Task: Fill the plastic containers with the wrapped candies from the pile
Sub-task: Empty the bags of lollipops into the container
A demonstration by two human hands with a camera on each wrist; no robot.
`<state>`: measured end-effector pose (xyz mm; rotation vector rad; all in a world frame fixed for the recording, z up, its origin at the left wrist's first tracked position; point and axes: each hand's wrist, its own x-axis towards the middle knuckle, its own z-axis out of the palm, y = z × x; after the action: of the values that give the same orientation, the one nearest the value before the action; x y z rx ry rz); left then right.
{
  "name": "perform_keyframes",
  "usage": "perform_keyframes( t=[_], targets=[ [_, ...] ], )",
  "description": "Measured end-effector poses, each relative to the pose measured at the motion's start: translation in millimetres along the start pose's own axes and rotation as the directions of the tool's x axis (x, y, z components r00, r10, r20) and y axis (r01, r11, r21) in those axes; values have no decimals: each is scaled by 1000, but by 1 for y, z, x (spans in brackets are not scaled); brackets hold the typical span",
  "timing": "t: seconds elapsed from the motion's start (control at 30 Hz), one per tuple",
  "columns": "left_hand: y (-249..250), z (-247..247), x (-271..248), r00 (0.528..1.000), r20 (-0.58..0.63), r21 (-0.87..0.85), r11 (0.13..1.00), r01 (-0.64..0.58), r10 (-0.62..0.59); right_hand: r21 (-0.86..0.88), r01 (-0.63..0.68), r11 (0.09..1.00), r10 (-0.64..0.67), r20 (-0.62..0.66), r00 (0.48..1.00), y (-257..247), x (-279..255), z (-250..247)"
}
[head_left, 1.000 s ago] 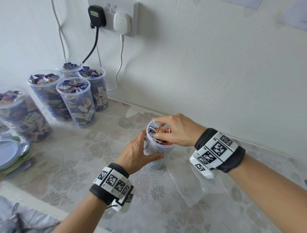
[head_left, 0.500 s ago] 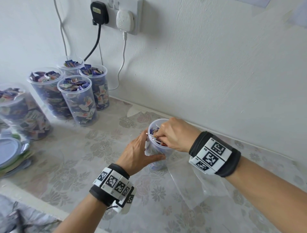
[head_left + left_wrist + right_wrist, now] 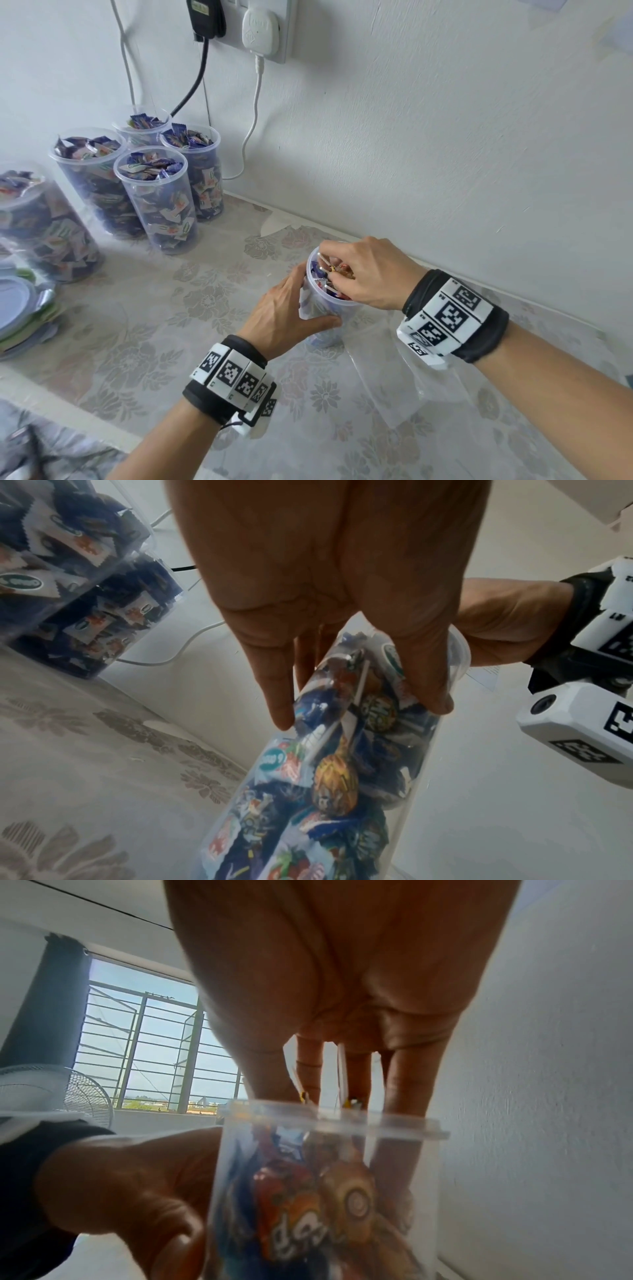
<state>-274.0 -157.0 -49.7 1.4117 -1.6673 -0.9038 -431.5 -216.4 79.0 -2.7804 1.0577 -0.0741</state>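
Note:
A clear plastic container (image 3: 325, 306) stands on the floral tablecloth near the wall, packed with wrapped candies and lollipops (image 3: 334, 783). My left hand (image 3: 287, 308) grips its side, thumb in front and fingers behind. My right hand (image 3: 363, 274) is over its mouth. The right hand's fingers (image 3: 394, 1191) reach straight down inside along the wall and press on the lollipops (image 3: 352, 1196). White lollipop sticks (image 3: 323, 257) poke up between those fingers. In the left wrist view the container (image 3: 421, 764) runs away from my palm, and the right hand (image 3: 507, 620) sits at its rim.
Several candy-filled containers (image 3: 157, 198) stand at the back left, with a larger one (image 3: 37, 226) beside them. Stacked lids (image 3: 20, 308) lie at the left edge. A clear plastic bag (image 3: 394, 380) lies flat right of the container. Plug cables (image 3: 253, 120) hang down the wall.
My right hand has pushed from the rim deeper into the container, taking the candies down with it. The left hand keeps its grip.

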Motion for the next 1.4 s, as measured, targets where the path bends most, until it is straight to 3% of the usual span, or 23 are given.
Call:
perform_keyframes(
  t=[0.23,0.37,0.57,0.83,0.93,1.03,1.23,1.4],
  targets=[
    [-2,-1,1,1000,11,-6,1000,-6,6,129,-62,990,80,-137,987,7,5,-17],
    [-2,-1,1,1000,14,-2,1000,-1,1,292,-80,953,114,-102,988,12,4,-26],
    [-2,-2,1,1000,16,-6,1000,-13,13,89,-74,993,70,41,997,16,-1,-8],
    [-3,-2,1,1000,15,-12,1000,-19,19,57,-45,997,41,81,996,15,3,-1],
    [-3,-2,1,1000,18,-9,1000,-19,19,108,-21,994,27,-55,998,17,2,-5],
    [-3,-2,1,1000,17,-6,1000,-10,10,136,-73,988,102,-223,969,20,2,-4],
    [-2,-2,1,1000,21,-6,1000,-9,9,172,-143,975,140,32,990,17,-1,-5],
    [-2,-2,2,1000,23,-4,1000,-6,6,187,-144,972,102,220,970,15,-2,-8]
  ],
)
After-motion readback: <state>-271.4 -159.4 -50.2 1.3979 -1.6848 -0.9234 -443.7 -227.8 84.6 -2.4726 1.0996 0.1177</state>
